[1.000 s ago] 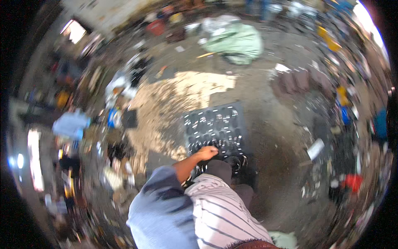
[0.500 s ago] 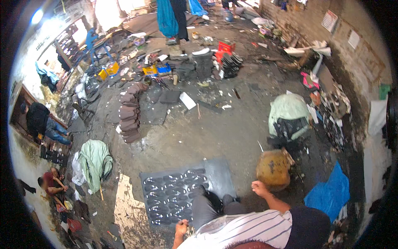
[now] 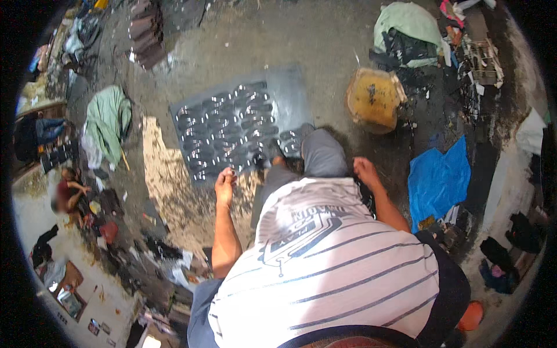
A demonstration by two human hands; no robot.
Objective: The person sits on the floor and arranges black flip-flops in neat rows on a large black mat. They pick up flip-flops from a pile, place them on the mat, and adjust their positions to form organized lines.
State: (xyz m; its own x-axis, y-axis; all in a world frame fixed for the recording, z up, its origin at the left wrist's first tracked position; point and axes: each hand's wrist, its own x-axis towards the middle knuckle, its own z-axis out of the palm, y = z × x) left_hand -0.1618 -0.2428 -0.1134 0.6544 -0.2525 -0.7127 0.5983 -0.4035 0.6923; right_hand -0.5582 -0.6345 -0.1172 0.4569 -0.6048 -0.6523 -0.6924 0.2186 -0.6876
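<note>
A dark grey sheet (image 3: 288,98) lies on the floor before me, tilted in view. Rows of glossy black sole-shaped pieces (image 3: 225,124) cover most of it, leaving the right strip bare. My left hand (image 3: 224,184) is just off the sheet's near edge, its fingers curled together; what they hold, if anything, is too small to name. Beside my right knee, my right hand (image 3: 364,170) is held in a loose curl, its palm hidden. My legs (image 3: 326,153) reach to the near right part of the sheet and hide some of it.
A yellowish block-like container (image 3: 374,100) stands right of the sheet. Beyond it is a pale green cloth bundle (image 3: 408,26); nearer lies a blue tarp (image 3: 439,181). At left are a stained tan board (image 3: 168,185), a green cloth (image 3: 108,119) and a seated person (image 3: 67,194).
The view has tipped down toward my body, so the floor things sit higher. My left hand has come up beside the sheet's near edge; my right is now nearer my knee.
</note>
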